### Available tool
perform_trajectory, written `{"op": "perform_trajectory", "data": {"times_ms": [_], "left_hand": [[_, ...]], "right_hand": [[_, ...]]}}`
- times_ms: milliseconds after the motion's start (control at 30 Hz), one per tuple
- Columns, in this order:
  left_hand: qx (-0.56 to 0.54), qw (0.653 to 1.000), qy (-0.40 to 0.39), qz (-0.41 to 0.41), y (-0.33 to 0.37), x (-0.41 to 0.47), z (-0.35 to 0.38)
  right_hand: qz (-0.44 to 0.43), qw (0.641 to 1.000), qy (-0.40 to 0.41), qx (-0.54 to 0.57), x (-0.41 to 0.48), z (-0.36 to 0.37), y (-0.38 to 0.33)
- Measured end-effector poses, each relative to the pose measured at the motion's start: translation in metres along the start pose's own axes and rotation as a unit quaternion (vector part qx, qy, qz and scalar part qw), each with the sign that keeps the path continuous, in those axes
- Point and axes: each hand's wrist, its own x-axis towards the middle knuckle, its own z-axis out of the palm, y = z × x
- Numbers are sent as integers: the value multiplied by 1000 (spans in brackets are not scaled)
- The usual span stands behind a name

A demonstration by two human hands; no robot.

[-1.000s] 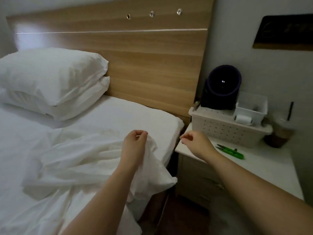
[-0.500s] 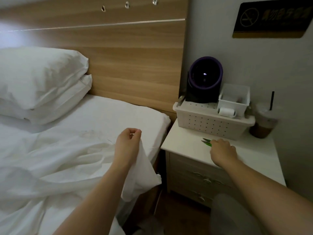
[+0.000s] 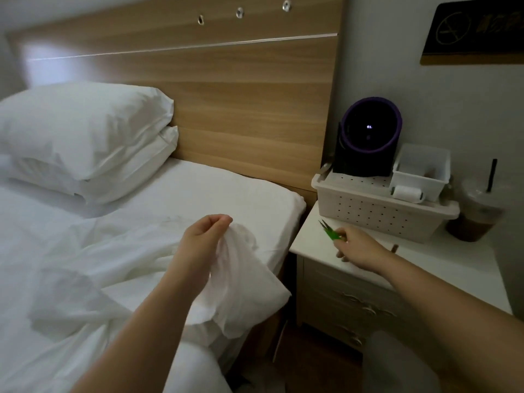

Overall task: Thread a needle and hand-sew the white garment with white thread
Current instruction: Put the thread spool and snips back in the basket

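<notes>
The left hand (image 3: 202, 242) pinches a fold of the white garment (image 3: 243, 282) up off the bed (image 3: 198, 188), grip tight at the fingertips, while the right hand (image 3: 358, 248) curls its grip round the green snips (image 3: 330, 232) just above the worktop (image 3: 312, 245), the white thread spool (image 3: 407, 193) lying on the basket (image 3: 368, 212) behind. No needle can be made out in that pinch; the risk from here is a hurried snip nicking the cloth, or a slackening pinch dropping the fold and losing the thread.
</notes>
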Motion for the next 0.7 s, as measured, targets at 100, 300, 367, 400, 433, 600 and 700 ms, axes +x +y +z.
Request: {"op": "perform_trajectory", "data": {"times_ms": [100,300,367,400,433,600,700], "left_hand": [[-89,996,1,-19,10,-6,-23],[-178,983,-16,-32,26,-24,-72],[-199,977,-46,-55,27,-28,-86],[-209,973,-63,-71,27,-31,-95],[-216,969,-81,-88,27,-33,-100],[-237,953,-142,-127,27,-44,-116],[-250,945,-164,-132,26,-47,-121]], "right_hand": [[-61,986,-66,143,-22,-3,-71],[-225,946,-200,119,-71,-10,-182],[-251,936,-237,70,-80,-10,-200],[-256,930,-259,47,-84,-7,-211],[-257,926,-275,32,-87,-7,-217],[-265,916,-302,-13,-92,-6,-246],[-263,912,-314,-27,-92,-5,-254]]}}
